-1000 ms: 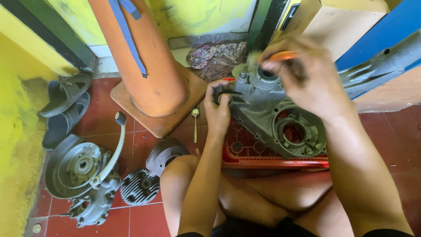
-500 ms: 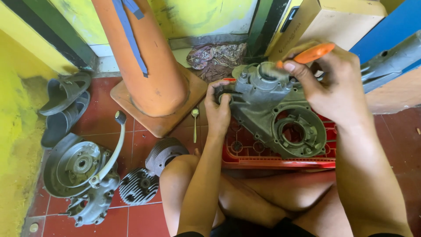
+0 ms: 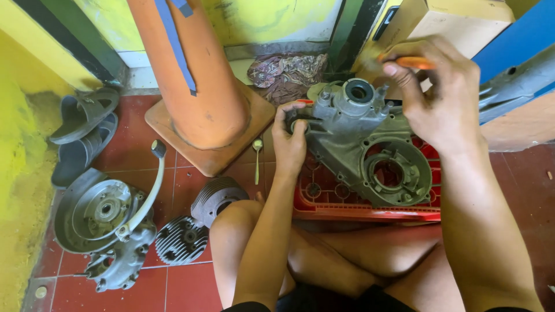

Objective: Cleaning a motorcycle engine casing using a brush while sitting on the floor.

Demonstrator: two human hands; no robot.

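- Both hands work on one grey engine crankcase (image 3: 370,153): the left hand (image 3: 289,141) is clamped on its left end, fingers curled over the edge, while the right hand (image 3: 442,95) is closed around an orange-handled tool (image 3: 413,62) above the casing's top.
- Half a second ago the orange handle pointed up and to the right, clear of the hand; now it lies almost level, mostly buried in the fist, and the hand sits higher over the round bore (image 3: 358,91). I judge the tool is being worked back and forth at that upper end, though its tip is hidden.
- Bare knees and shins fold nearest the camera, just under the casing.
- That casing rests on a red plastic crate (image 3: 324,199) with a lattice top; it is dull cast metal, grimy, with a large circular opening and bolt bosses around the rim.
- To the left on the red floor tiles (image 3: 185,283) lie a finned cylinder (image 3: 217,196), a finned cylinder head (image 3: 182,238), and a housing with a curved kick lever (image 3: 141,202).
- A small bolt-like tool (image 3: 257,159) lies on the tiles near the left wrist.
- Farther off stand an orange cone-shaped post (image 3: 196,75) on a square base, grey sandals (image 3: 84,124), and a crumpled rag (image 3: 286,72) by the yellow wall (image 3: 266,17).
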